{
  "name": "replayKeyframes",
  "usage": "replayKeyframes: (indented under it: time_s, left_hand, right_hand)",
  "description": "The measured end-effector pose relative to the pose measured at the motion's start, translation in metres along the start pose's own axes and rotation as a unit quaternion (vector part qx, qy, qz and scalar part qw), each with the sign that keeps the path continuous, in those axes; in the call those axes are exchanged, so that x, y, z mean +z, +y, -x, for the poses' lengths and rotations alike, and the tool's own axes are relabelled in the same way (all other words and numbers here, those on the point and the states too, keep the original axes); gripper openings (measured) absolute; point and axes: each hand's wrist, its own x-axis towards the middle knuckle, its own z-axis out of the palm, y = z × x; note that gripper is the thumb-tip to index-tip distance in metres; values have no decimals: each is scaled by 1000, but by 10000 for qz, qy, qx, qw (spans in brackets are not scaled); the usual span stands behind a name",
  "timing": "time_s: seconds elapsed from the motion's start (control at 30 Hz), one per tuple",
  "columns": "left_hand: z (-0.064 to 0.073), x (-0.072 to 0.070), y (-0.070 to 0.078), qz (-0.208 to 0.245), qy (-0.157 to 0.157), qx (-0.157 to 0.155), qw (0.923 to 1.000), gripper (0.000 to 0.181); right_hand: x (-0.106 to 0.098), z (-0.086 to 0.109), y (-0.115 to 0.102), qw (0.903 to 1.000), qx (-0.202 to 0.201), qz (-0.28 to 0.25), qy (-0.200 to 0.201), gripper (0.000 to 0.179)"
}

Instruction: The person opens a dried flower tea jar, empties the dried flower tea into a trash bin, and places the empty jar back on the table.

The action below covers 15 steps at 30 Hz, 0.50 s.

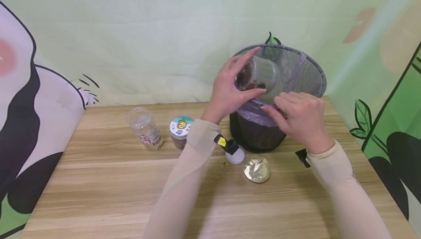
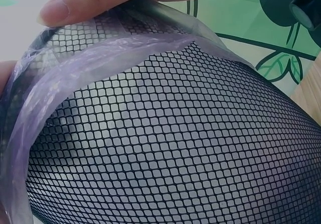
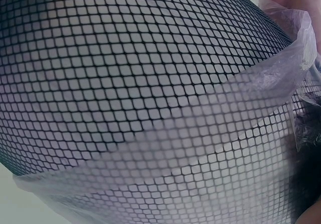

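Observation:
My left hand (image 1: 227,83) grips a clear plastic jar (image 1: 268,72), thumb below and fingers above. The jar lies tipped on its side over the mouth of a black mesh wastebasket (image 1: 258,138), with dark brown bits inside it. A thin purple plastic bag (image 1: 254,116) lines the basket and folds over its rim. At the near right of that rim, my right hand (image 1: 300,116) pinches the bag's edge with curled fingers and thumb. Both wrist views are mostly filled by the basket's mesh (image 2: 175,133) and the folded bag (image 3: 200,128).
To the left stand an open clear jar (image 1: 144,129) with pale contents and a lidded tub (image 1: 180,127) with a cartoon label. Before the basket lie a white round lid (image 1: 235,156), a shiny gold-rimmed lid (image 1: 257,169) and scattered dark crumbs (image 1: 224,163). A patterned cloth (image 1: 148,49) hangs behind.

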Motion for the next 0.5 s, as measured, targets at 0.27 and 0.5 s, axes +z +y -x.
replayKeyframes:
  time_s: [0.27,0.5]
  left_hand:
    - [0,0,-1,-222,-25,150,9996,95]
    - [-1,-1,-3,-270,3,328,9991,98]
  right_hand:
    - [0,0,0,10000,-9,3,19,60]
    - [1,1,1,10000,0,32,29,61]
